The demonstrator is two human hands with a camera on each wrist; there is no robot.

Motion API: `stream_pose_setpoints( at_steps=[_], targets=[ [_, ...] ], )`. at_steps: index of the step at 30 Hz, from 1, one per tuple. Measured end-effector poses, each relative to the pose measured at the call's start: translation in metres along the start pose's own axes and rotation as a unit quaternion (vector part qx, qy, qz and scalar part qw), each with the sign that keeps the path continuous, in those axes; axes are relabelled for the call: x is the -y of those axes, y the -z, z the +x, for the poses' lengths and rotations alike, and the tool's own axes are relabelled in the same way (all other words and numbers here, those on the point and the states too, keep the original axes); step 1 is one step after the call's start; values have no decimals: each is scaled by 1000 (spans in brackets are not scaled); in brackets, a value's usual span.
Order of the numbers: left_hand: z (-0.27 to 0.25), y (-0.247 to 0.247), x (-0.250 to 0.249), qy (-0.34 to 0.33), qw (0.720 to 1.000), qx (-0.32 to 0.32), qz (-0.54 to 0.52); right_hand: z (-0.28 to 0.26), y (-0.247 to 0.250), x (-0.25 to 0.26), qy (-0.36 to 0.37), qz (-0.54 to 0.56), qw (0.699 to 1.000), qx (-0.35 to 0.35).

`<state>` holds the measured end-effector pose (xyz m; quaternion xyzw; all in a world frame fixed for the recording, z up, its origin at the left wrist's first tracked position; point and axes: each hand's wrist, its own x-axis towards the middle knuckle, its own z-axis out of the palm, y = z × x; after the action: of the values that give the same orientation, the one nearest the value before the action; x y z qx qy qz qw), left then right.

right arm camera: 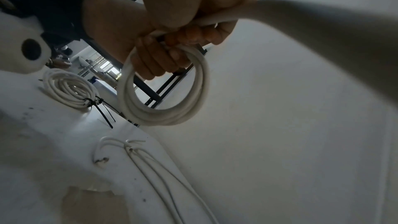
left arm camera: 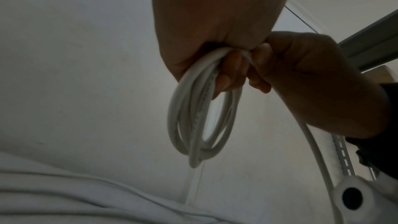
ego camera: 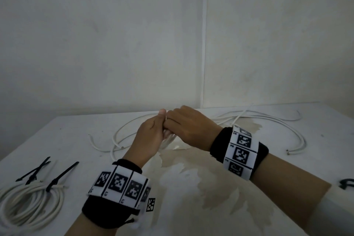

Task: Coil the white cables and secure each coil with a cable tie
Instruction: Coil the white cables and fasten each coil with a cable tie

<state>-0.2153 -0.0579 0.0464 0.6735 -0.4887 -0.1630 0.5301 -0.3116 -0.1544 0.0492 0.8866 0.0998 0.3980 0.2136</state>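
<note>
Head view: over a stained white table (ego camera: 191, 188), beside a finished tied coil (ego camera: 28, 203), the left hand (ego camera: 151, 136) grips a half-wound coil (left arm camera: 200, 113) while the right hand (ego camera: 189, 126) pinches in the next loop; loosened fingers could let the springy turns unwind.

A small coil (right arm camera: 163, 94) of white cable hangs in several loops above the bench. Loose cables (ego camera: 254, 119) sprawl at the back. A finished coil (ego camera: 28, 205) lies at the left, bound with black ties (ego camera: 57, 178).
</note>
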Motion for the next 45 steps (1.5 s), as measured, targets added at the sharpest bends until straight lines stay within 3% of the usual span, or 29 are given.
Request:
stream_pose_setpoints(
  at_steps=[3, 7, 10, 14, 17, 19, 23, 27, 31, 35, 37, 40, 45],
  targets=[
    [-2, 5, 4, 52, 998, 24, -6, -5, 3, -8, -68, 33, 997, 1],
    [-8, 4, 3, 145, 981, 82, -104, -13, 4, -26, -130, 17, 991, 19],
    [-8, 0, -3, 146, 967, 80, -195, -15, 4, -22, -210, 86, 974, 8],
    [-6, 1, -12, 146, 943, 28, -298, -10, 10, -17, -337, 216, 916, 13],
    [-5, 5, -17, 136, 932, -4, -337, -9, 16, -11, -392, 304, 868, 2],
    [-5, 8, -19, 126, 931, -18, -341, -9, 21, -6, -415, 338, 845, -18],
    [-6, 12, -24, 110, 923, -37, -368, -9, 29, 3, -445, 378, 812, 8],
    [-7, 10, -28, 101, 926, -63, -359, -7, 35, 13, -463, 476, 748, -14],
    [-8, 5, -27, 103, 925, -32, -364, -10, 41, 13, -478, 508, 716, -17],
    [-10, 14, -28, 101, 906, 113, -395, -19, 52, -2, -486, 505, 713, -5],
    [-14, 16, -29, 104, 900, 148, -397, -21, 57, -6, -483, 502, 718, 2],
    [-17, 13, -33, 118, 894, 146, -407, -19, 64, -3, -467, 497, 732, 8],
    [-19, 5, -37, 132, 896, 81, -415, -16, 69, 3, -462, 484, 744, 11]
  ],
)
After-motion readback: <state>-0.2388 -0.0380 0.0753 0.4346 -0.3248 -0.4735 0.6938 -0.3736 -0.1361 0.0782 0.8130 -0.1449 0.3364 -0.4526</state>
